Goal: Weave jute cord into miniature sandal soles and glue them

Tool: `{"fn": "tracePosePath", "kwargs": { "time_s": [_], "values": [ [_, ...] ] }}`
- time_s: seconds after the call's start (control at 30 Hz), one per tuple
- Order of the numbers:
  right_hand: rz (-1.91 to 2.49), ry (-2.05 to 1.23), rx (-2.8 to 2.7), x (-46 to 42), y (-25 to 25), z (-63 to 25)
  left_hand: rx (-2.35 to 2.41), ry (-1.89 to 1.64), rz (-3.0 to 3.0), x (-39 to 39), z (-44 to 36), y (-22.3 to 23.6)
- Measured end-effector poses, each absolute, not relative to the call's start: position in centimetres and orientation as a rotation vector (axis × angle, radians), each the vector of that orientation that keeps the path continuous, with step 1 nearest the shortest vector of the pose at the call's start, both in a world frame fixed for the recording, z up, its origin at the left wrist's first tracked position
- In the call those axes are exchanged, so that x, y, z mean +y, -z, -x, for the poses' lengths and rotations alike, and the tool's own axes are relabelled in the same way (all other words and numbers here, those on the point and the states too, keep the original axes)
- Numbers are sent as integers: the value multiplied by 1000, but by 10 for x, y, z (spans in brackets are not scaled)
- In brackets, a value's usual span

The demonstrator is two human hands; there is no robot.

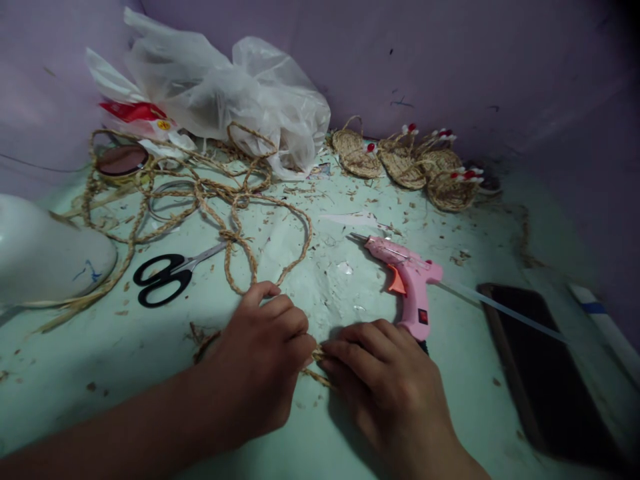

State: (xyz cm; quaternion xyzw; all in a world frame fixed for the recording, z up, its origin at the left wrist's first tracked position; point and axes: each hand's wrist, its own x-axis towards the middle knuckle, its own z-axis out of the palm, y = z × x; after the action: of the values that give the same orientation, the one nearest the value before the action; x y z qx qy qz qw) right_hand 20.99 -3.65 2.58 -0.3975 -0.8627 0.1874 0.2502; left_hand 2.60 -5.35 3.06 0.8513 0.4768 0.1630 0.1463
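Observation:
Low over the table's front middle, my left hand [265, 363] is closed, its thumb and fingers pinching a piece of braided straw rope [318, 353]. My right hand [387, 377] is closed on the same piece from the other side, fingertips close to the left ones. Only a short bit of the rope shows between the hands; the rest is hidden under the fingers. Beyond my left hand, a long braided rope [307, 233] lies in tangled loops. Behind my right hand is a pink glue gun [405, 267] with an orange trigger and a clear glue stick [500, 308].
Black-handled scissors [173, 270] lie at the left near a white rounded container [55, 257]. A plastic bag [235, 100] and several coiled straw pieces with red and white beads [405, 163] are along the wall. A dark phone [545, 373] lies at the right.

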Motion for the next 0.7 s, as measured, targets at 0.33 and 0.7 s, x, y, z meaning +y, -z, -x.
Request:
{"fn": "tracePosePath", "kwargs": {
  "time_s": [0.33, 0.7],
  "values": [
    [1155, -451, -2273, -44, -56, -226, 1401, -532, -2471, -53, -30, -27],
    [2678, -255, -1393, -67, -65, -361, 1369, -697, -2578, -53, -29, -24]
  ]
}}
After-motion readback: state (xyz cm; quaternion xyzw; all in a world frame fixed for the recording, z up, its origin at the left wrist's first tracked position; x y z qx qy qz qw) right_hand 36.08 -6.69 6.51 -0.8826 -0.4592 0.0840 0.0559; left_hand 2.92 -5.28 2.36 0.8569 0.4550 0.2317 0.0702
